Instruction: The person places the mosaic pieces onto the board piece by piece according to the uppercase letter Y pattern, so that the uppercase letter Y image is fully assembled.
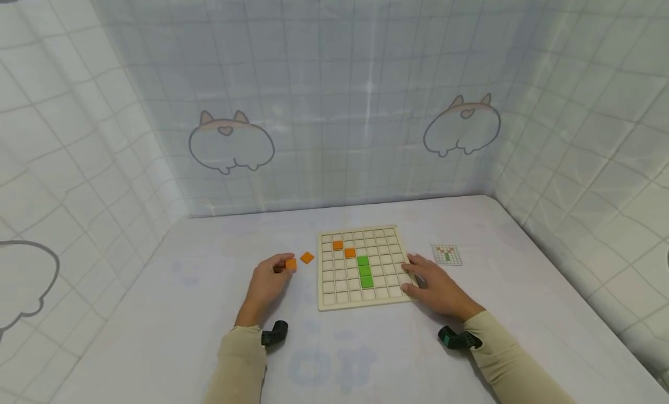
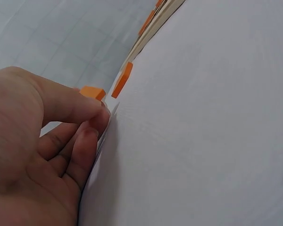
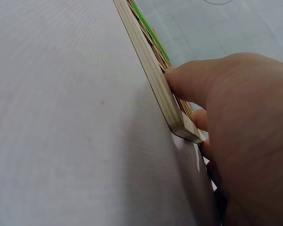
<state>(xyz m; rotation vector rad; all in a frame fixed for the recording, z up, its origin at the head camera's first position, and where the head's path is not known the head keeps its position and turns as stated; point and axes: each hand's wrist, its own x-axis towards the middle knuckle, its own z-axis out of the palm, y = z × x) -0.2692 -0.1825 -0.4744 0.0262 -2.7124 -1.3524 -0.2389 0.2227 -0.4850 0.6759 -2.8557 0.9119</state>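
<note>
Thumb and fingertips of my left hand pinch a small square orange tile, left of the board. In the left wrist view the held tile shows past the thumb tip. A second orange tile lies just beyond it on the table. The pale wooden grid board carries two orange tiles on a diagonal and a column of three green tiles. My right hand rests over the board's right edge, thumb and fingertips touching its top. In the right wrist view the thumb lies inside the board's rim.
Right of the board lies a small card with a printed grid pattern in orange and green. The white table meets tiled-pattern walls at the back and sides. Dark wrist devices sit at both sleeves.
</note>
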